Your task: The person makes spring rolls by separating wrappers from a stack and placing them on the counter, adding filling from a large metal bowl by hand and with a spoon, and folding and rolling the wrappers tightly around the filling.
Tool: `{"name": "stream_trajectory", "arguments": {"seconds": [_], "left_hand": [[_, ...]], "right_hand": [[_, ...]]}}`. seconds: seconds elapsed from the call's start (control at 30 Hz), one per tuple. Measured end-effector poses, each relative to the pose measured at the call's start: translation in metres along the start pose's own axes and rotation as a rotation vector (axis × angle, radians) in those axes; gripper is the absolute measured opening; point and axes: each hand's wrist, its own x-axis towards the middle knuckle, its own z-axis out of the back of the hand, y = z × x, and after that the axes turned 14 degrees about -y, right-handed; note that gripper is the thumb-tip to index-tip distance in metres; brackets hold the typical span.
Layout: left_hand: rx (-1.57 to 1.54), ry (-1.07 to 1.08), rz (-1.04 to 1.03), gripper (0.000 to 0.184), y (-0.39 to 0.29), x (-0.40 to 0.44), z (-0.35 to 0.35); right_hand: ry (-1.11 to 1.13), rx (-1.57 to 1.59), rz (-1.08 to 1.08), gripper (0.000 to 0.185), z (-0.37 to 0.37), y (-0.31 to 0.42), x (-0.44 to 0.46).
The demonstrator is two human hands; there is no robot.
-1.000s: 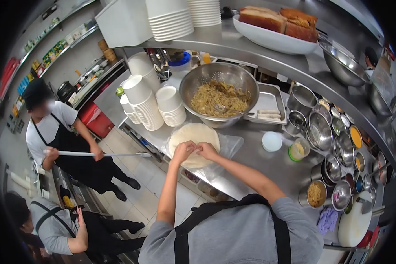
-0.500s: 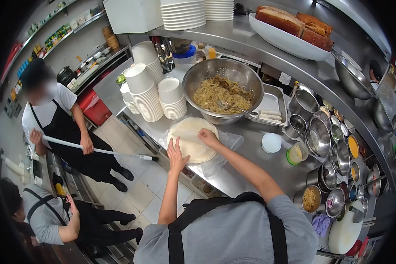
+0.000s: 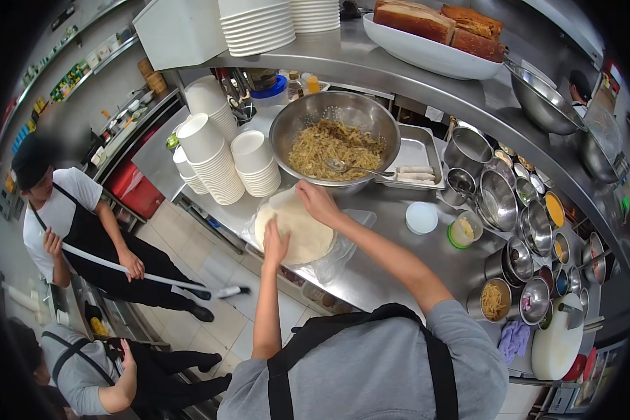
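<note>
A round, pale stack of thin wrappers (image 3: 302, 238) lies on crumpled clear plastic (image 3: 343, 260) on the steel counter. My left hand (image 3: 276, 241) rests on the left part of the stack, fingers slightly bent and apart. At the far edge, my right hand (image 3: 318, 204) has its fingers closed in a pinch on a wrapper; the fingertips are partly hidden. Just beyond is a large steel bowl (image 3: 285, 136) of shredded filling (image 3: 332, 150), with a metal spoon (image 3: 357, 169) in it. A steel tray (image 3: 414, 150) with several white rolls (image 3: 416, 173) stands beside the bowl.
Stacked white tubs (image 3: 213, 162) stand left of the bowl. A white lid (image 3: 421, 218) and a green-based container (image 3: 465, 231) sit to the right, near several steel bowls (image 3: 497, 197). A shelf overhead holds a meat dish (image 3: 427, 52). Two people stand left, one holding a pole (image 3: 112, 263).
My right hand has moved from the middle of the wrappers to their far edge. My left hand's fingers, spread before, are now more bent. The person with the pole has shifted, and the view has turned.
</note>
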Motion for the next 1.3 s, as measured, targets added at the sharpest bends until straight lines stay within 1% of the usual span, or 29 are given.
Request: {"name": "stream_trajectory", "arguments": {"seconds": [0.07,0.17,0.27,0.37,0.47,0.53,0.57,0.63,0.7,0.8,0.83,0.93,0.97,1.07,1.13,1.17,1.23,1.3], "left_hand": [[-0.093,-0.250,-0.062,0.068,-0.005,0.025,-0.008],[0.061,-0.214,-0.001,0.064,-0.029,0.049,-0.002],[0.041,0.043,-0.086,0.043,-0.008,0.064,-0.020],[-0.458,0.064,-0.041,0.025,-0.038,0.057,-0.011],[-0.588,0.198,-0.040,0.019,-0.075,0.050,0.023],[-0.800,0.240,0.100,0.015,-0.095,0.043,0.039],[-0.902,0.266,0.180,0.014,-0.106,0.040,0.045],[-0.986,0.296,0.167,0.013,-0.134,0.036,0.051],[-1.028,0.318,0.152,0.016,-0.162,0.032,0.055],[-1.005,0.310,0.035,0.016,-0.183,0.024,0.031],[-0.983,0.323,-0.010,0.021,-0.184,0.021,0.020],[-0.890,0.407,-0.043,0.028,-0.208,0.007,0.008],[-0.894,0.468,-0.055,0.035,-0.221,0.003,0.009],[-0.945,0.508,-0.148,0.037,-0.243,-0.005,0.003],[-0.867,0.595,-0.064,0.039,-0.246,-0.006,-0.007],[-0.826,0.638,-0.022,0.041,-0.247,-0.007,-0.014],[-0.762,0.635,-0.097,0.045,-0.242,-0.009,-0.046],[-0.667,0.647,-0.163,0.047,-0.221,-0.018,-0.089]], "right_hand": [[-0.040,0.017,0.001,0.015,0.010,0.010,-0.001],[-0.101,0.034,-0.052,0.014,0.030,0.023,-0.002],[-0.177,0.083,-0.105,0.014,0.052,0.026,-0.006],[-0.289,0.159,-0.116,0.012,0.077,0.018,-0.016],[-0.369,0.220,-0.156,0.012,0.112,0.016,-0.031],[-0.417,0.224,-0.197,0.012,0.146,0.030,-0.040],[-0.480,0.228,-0.174,0.011,0.159,0.036,-0.044],[-0.516,0.173,-0.210,0.011,0.190,0.055,-0.054],[-0.561,0.120,-0.227,0.011,0.214,0.054,-0.073],[-0.617,0.052,-0.287,0.010,0.241,0.053,-0.103],[-0.658,0.052,-0.287,0.010,0.246,0.056,-0.112],[-0.751,-0.055,-0.387,0.012,0.263,0.057,-0.149],[-0.774,-0.064,-0.400,0.013,0.269,0.061,-0.158],[-0.826,-0.068,-0.439,0.018,0.281,0.078,-0.178],[-0.850,-0.044,-0.467,0.023,0.287,0.086,-0.187],[-0.836,-0.072,-0.512,0.026,0.289,0.082,-0.194],[-0.803,-0.123,-0.601,0.030,0.289,0.055,-0.214],[-0.756,-0.225,-0.670,0.033,0.284,0.017,-0.240]]}}
